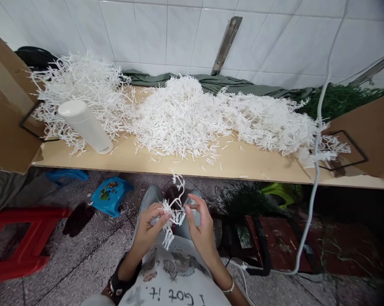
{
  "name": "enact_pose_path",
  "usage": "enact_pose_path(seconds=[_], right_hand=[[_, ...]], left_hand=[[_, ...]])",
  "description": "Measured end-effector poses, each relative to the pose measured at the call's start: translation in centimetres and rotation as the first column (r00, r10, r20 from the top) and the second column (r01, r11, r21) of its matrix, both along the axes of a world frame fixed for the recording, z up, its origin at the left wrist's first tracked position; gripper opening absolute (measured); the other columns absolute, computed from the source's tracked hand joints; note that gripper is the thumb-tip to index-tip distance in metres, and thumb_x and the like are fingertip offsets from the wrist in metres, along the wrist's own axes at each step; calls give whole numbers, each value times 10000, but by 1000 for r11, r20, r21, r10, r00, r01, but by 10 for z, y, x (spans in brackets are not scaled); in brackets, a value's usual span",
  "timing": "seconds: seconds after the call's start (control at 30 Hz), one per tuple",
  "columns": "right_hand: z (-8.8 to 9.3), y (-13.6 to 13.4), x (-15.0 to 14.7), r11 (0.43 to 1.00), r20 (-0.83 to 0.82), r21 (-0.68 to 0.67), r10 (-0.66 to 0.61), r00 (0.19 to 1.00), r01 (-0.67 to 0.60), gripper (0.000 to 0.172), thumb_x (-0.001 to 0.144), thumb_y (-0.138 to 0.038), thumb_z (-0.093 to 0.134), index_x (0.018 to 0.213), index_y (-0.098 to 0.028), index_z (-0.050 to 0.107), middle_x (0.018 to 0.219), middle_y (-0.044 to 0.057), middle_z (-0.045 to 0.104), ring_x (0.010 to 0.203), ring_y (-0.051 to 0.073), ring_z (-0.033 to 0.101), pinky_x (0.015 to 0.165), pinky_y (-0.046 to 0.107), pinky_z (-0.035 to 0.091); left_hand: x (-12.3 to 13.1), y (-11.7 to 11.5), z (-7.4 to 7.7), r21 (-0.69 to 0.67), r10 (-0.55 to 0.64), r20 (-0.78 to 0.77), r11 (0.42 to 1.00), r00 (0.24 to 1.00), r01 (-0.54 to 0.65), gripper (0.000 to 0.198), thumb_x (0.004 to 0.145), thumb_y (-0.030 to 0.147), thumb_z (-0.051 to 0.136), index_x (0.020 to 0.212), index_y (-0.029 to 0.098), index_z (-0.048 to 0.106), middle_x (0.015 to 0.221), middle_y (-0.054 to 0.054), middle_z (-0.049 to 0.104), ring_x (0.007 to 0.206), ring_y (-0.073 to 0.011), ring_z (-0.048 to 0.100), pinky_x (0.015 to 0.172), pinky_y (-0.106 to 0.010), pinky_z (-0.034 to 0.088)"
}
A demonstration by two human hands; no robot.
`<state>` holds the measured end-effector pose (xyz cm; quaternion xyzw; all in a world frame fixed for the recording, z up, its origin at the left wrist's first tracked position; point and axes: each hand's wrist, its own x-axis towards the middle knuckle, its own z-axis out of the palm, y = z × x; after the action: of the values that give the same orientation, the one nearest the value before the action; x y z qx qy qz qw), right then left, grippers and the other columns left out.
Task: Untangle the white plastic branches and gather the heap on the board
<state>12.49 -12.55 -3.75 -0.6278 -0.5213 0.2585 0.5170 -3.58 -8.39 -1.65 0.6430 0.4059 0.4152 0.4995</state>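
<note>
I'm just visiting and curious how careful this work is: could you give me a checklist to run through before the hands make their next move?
1. Left hand pinching the white sprig: ok.
2. Right hand gripping a strand: cannot tell; it is close to the sprig, but contact is unclear.
3. White bottle standing with its lid on: ok.
4. Hanging cable away from both hands: ok.
5. Table free of loose bits: not ok; white scraps lie in front of the heap.
</note>
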Motion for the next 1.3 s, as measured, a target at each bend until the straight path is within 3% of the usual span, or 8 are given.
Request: enact_pose_path(seconds=[0.17,0.37,0.47,0.57,0.87,1.03,1.2,1.3], right_hand=[[19,-2,6,971,58,209,109,992,-119,106,916,-300,460,929,-200,495,870,45,503,844,181,515,757,294,424],[25,0,0,893,-45,-81,441,897,-443,371,930,-385,447,629,-186,357,610,-28,338,575,108,348,545,251,268],[19,0,0,835,-235,-121,501,833,-536,468,943,-417,419,550,-175,342,544,-40,267,525,87,265,513,248,220],[15,0,4,818,-467,-104,462,754,-566,506,922,-503,428,540,-170,419,518,-35,304,495,83,264,487,243,225],[28,7,-2,926,-579,-101,243,778,-365,592,868,-617,468,467,-206,326,440,-52,258,420,75,219,409,240,208],[70,17,44,972,-362,225,147,920,-66,564,982,-462,294,453,-269,281,400,-102,160,363,84,117,299,198,234],[115,16,141,576,-523,711,50,851,404,554,909,-359,533,423,-204,317,405,-74,177,362,67,95,351,210,144],[117,47,155,579,-365,722,-147,919,379,354,825,-424,622,565,-219,496,497,-61,337,409,73,296,391,227,247]], left_hand=[[2,-5,-1,-7,-136,-92,991,986,136,290,914,304,504,661,180,568,724,-24,545,742,-169,510,692,-261,376],[7,-14,-4,-127,-154,-17,980,988,150,271,933,362,440,735,203,536,754,-23,513,741,-176,483,709,-267,379],[8,-18,-6,-271,-61,58,960,996,75,349,908,468,454,688,206,520,688,-7,481,676,-168,441,656,-263,369],[7,-19,-5,-355,-164,63,918,984,176,413,878,546,463,666,195,512,638,10,450,639,-153,399,606,-258,334],[16,-18,9,-351,-338,119,865,934,358,417,887,512,469,650,170,483,589,45,335,560,-100,282,530,-245,223],[5,-18,13,-326,-309,92,889,947,322,481,864,557,474,584,167,503,521,43,325,494,-92,256,486,-251,197],[-17,-20,-1,-323,-106,-29,942,994,91,513,830,601,485,598,156,586,507,40,328,490,-95,267,481,-239,212],[-17,-21,-1,-279,-86,-83,959,993,60,471,868,532,470,697,154,693,490,42,310,468,-95,253,469,-242,197]])
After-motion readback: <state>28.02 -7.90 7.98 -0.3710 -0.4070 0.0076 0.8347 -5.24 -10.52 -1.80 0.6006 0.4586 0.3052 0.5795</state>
